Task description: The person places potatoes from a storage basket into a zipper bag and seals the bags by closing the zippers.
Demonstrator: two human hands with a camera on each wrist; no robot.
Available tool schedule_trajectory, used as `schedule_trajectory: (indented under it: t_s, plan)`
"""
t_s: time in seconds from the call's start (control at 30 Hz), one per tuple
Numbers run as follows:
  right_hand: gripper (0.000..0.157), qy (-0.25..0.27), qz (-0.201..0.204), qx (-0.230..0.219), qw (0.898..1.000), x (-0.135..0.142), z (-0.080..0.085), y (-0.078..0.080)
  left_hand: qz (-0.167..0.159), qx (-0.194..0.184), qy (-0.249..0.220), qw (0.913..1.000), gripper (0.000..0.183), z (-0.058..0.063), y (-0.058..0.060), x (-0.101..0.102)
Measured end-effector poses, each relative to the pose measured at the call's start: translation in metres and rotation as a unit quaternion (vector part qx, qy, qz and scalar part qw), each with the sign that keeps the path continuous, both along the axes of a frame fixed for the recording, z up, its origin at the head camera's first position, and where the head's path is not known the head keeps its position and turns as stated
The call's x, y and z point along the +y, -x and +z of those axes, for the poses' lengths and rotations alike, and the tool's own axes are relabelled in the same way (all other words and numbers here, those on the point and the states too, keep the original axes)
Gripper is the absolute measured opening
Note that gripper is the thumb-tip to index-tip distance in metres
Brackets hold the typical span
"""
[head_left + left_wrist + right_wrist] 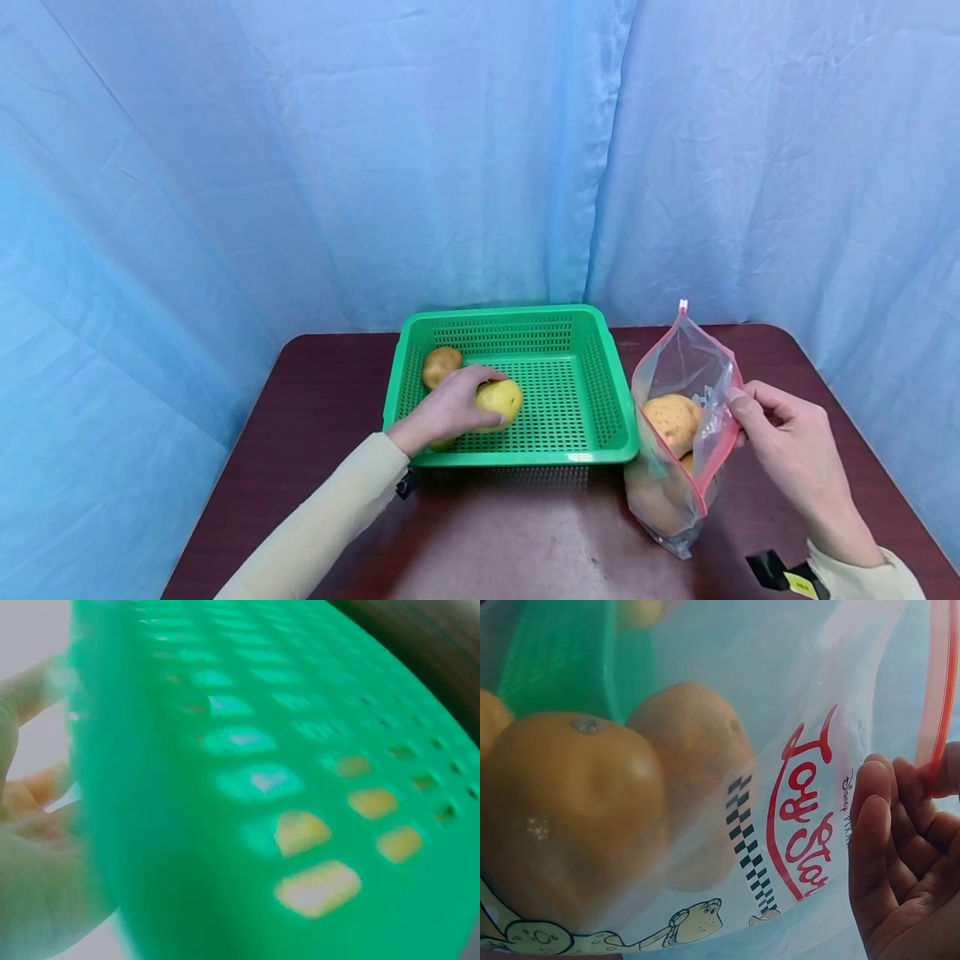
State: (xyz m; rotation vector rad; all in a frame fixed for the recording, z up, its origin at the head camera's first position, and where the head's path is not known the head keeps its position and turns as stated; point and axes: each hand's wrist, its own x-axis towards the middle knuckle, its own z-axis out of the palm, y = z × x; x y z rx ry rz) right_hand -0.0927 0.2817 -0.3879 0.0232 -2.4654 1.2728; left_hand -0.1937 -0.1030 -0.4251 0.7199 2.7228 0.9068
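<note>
My left hand (450,403) reaches over the near left of a green plastic basket (525,458) and grips a yellow potato (501,402) between thumb and fingers. A browner potato (441,367) lies behind that hand, and another potato (442,445) shows partly below the wrist. To the right, my right hand (798,442) pinches the pink zip edge of a clear zip bag (663,500), whose mouth gapes. Inside the bag sit several potatoes, a tan potato (672,421) uppermost. The right wrist view shows a large round potato (570,825) through the printed plastic.
The basket and bag stand side by side on a dark reddish-brown table (510,533) with rounded far corners. Light blue curtains (450,167) hang behind and at both sides. A white slider (683,305) sits at the bag's far tip.
</note>
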Motion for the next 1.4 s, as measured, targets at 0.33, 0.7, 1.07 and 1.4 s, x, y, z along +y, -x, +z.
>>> schedule_trajectory:
  t_s: [0.33,0.7,1.07,1.4]
  plan:
    - [0.032,0.014,-0.011,0.015,1.000,0.001,0.005,0.004,0.024,0.017,-0.155,0.9875,0.058,0.038,-0.017,0.027]
    - [0.032,0.015,-0.009,0.022,1.000,0.002,0.008,0.005,0.001,0.010,-0.284,0.9589,0.059,0.075,-0.038,0.069]
    - [0.033,0.018,-0.007,0.022,1.000,0.000,0.007,0.005,-0.031,-0.036,-0.384,0.9223,0.056,0.098,-0.050,0.112]
    - [0.031,0.012,-0.014,0.017,1.000,-0.002,0.009,0.003,-0.057,-0.044,-0.388,0.9189,0.053,0.107,-0.057,0.142]
